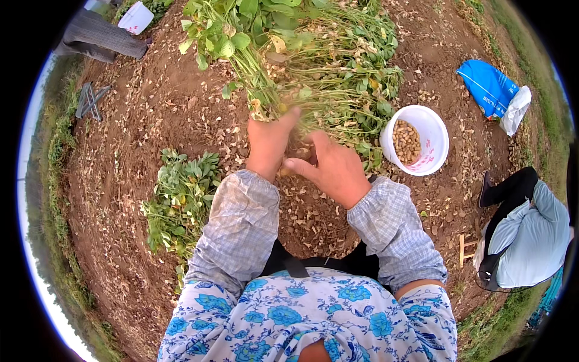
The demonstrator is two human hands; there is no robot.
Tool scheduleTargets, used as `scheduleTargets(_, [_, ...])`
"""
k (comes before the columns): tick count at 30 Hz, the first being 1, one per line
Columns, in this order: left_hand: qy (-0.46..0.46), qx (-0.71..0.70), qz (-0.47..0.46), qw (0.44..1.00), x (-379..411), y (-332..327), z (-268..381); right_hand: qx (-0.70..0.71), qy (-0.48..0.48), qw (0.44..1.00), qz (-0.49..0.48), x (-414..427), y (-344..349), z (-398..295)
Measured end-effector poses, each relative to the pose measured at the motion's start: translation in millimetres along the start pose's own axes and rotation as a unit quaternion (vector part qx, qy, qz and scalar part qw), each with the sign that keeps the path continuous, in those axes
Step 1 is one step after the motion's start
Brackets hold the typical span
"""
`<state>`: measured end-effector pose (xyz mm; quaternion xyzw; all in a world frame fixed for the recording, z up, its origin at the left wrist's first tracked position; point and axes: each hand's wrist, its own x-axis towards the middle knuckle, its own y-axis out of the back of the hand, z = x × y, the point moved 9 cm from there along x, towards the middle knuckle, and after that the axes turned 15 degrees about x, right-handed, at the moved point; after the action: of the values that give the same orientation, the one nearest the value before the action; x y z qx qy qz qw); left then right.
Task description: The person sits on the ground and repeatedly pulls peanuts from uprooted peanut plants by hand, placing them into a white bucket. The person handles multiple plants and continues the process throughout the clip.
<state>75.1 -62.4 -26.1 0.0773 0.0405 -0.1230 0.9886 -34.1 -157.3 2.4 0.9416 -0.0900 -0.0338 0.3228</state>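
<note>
My left hand [270, 142] is closed around the stems of a bunch of green peanut plants [255, 77] in front of me. Leafy tops point away from me, and the root end hangs by my fingers, blurred. Thumb and fingers curled, my right hand [337, 167] is at that root end; whether it grips a pod is too blurred to tell. Beyond and to the right of my hands lies a pile of pulled peanut plants [348, 77]. Beside the pile, a white plastic bucket [434, 140] tilts towards me, with peanuts in their shells [405, 142] inside.
A smaller heap of peanut plants [185, 199] lies by my left forearm. Further off are a folding stool frame [92, 100], a blue fertilizer bag [488, 88] and another white bucket [135, 18]. One person [524, 240] bends at right; another person's legs [102, 36] show at upper left.
</note>
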Motion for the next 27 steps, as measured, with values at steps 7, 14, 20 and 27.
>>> scheduleTargets(7, [-0.020, -0.023, 0.010, 0.999, 3.0, 0.2, -2.0, -0.003, 0.129, 0.991, 0.019, 3.6, -4.0, -13.5])
scheduleTargets(14, [0.034, -0.064, -0.040, 0.997, 4.0, -2.3, -1.6, 0.146, 0.198, 0.969, 0.002, -0.9, 14.4, -20.6])
scheduleTargets(20, [-0.019, -0.032, -0.031, 0.999, 4.8, 0.8, 3.0, 0.031, 0.159, 0.986, 0.027, -4.2, 10.7, -19.1])
scheduleTargets(27, [-0.113, 0.112, -0.016, 0.987, 1.1, -4.1, 8.5, 0.033, 0.098, 0.995, -0.008, -0.8, 0.3, -12.7])
